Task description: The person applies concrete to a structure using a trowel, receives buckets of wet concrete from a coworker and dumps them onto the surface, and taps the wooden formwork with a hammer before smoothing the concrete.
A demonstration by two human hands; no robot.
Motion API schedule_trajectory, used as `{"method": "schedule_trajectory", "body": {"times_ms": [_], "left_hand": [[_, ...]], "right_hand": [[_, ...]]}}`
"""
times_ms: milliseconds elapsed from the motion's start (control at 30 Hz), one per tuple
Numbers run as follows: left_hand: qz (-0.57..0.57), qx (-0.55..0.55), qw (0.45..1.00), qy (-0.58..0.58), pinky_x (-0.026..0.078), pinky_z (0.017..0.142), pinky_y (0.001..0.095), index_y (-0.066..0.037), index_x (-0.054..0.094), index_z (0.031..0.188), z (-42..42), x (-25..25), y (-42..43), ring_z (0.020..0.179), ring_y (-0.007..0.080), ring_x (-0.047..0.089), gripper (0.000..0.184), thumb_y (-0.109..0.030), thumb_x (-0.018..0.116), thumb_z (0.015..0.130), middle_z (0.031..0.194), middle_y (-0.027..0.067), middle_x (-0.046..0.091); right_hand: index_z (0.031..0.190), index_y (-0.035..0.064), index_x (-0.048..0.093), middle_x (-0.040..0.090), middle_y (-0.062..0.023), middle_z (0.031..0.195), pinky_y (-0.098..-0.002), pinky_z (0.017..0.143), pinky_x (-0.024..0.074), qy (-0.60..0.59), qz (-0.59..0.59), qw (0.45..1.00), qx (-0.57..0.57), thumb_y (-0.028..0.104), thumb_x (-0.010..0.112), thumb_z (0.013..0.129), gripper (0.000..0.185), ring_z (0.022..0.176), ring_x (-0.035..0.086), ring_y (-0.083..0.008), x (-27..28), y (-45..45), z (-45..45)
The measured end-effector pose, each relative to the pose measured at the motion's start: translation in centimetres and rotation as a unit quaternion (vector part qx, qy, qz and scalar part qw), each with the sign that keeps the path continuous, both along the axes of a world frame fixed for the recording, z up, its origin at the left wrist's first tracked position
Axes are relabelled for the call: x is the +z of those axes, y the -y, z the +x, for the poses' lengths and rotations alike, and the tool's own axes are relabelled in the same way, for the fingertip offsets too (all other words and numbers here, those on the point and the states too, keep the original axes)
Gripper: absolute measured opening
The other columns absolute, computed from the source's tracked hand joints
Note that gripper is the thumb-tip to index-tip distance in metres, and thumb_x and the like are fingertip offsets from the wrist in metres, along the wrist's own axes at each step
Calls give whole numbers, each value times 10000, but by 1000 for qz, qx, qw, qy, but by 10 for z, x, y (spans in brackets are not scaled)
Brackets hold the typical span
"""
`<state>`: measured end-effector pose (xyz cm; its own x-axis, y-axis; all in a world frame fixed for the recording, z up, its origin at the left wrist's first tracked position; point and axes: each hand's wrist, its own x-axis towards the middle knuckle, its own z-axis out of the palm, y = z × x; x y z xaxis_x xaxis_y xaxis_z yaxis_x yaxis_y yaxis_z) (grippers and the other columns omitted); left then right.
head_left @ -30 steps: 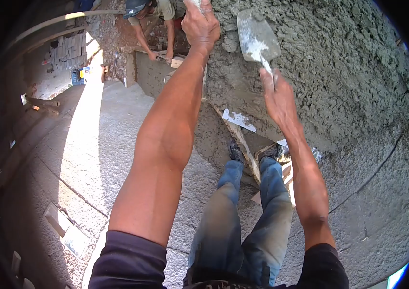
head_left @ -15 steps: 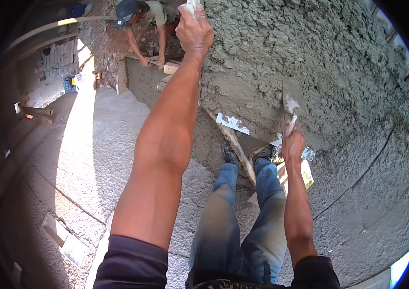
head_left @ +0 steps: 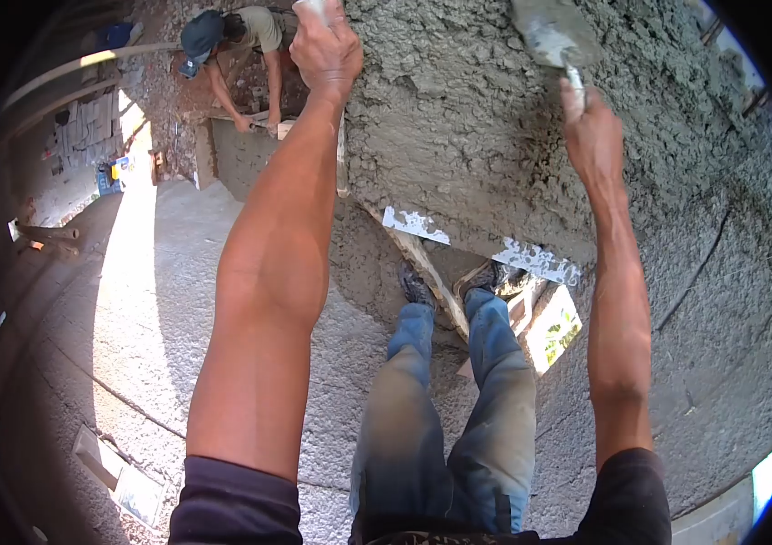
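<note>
My right hand [head_left: 596, 132] is closed around the handle of a trowel [head_left: 553, 38]. Its grey, mortar-smeared blade lies against the rough wet mortar [head_left: 458, 118] near the top of the view. My left hand [head_left: 325, 50], raised at the upper left edge of the mortar, grips a pale, narrow piece [head_left: 314, 9]. The top of the view cuts that piece off, so its kind does not show. Below the left wrist a thin pale strip [head_left: 342, 173] runs along the mortar's edge, partly behind my forearm.
A person in a cap [head_left: 239, 32] bends over boards at the upper left. White-splashed strips [head_left: 540, 262] line the mortar's lower edge. A wooden pole [head_left: 422, 263] slants between my shoes [head_left: 415, 283]. Bright light falls through an opening [head_left: 557, 329] by my right leg.
My right hand has carried the trowel up the mortar, and its arm is stretched further. My left hand appears slightly further left and higher, as the whole view has shifted a little.
</note>
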<state>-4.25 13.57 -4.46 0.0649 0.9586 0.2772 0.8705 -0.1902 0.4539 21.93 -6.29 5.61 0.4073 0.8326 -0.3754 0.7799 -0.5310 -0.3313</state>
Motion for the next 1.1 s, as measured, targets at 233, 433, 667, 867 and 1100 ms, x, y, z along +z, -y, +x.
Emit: {"method": "schedule_trajectory", "body": {"times_ms": [233,433,667,867,1100], "left_hand": [[24,1,994,108,484,769,496,87,437,1316,1,9,5,901,468,599,519,-255,499,932,991,300,636],[23,-8,993,112,468,683,555,17,475,1022,9,31,14,788,492,602,480,-454,390,980,855,285,631],[19,0,996,88,446,695,575,17,468,1042,5,23,12,789,520,589,503,-475,392,977,843,310,624],[19,15,996,87,440,746,547,4,471,1063,7,27,10,846,508,598,469,-454,407,981,857,299,631],[2,26,997,78,458,769,561,30,472,1041,11,29,13,873,528,596,500,-459,410,960,885,332,630]], "right_hand": [[951,-73,617,649,-297,839,-498,726,469,-69,-127,989,-1,451,443,971,553,792,629,-464,-36,88,14],[1030,-49,624,635,-296,774,-511,669,472,35,-128,970,-203,465,449,974,546,760,634,-460,-7,218,58],[966,51,559,669,-227,798,-503,627,528,-42,-78,986,143,492,461,956,452,698,662,-418,-100,174,-127],[972,22,586,655,-252,785,-550,648,466,42,-159,975,-147,573,407,955,579,720,630,-463,-71,211,41],[761,65,548,466,9,547,-295,424,339,-88,8,869,-487,405,603,928,383,445,421,-105,-52,381,71]]}}
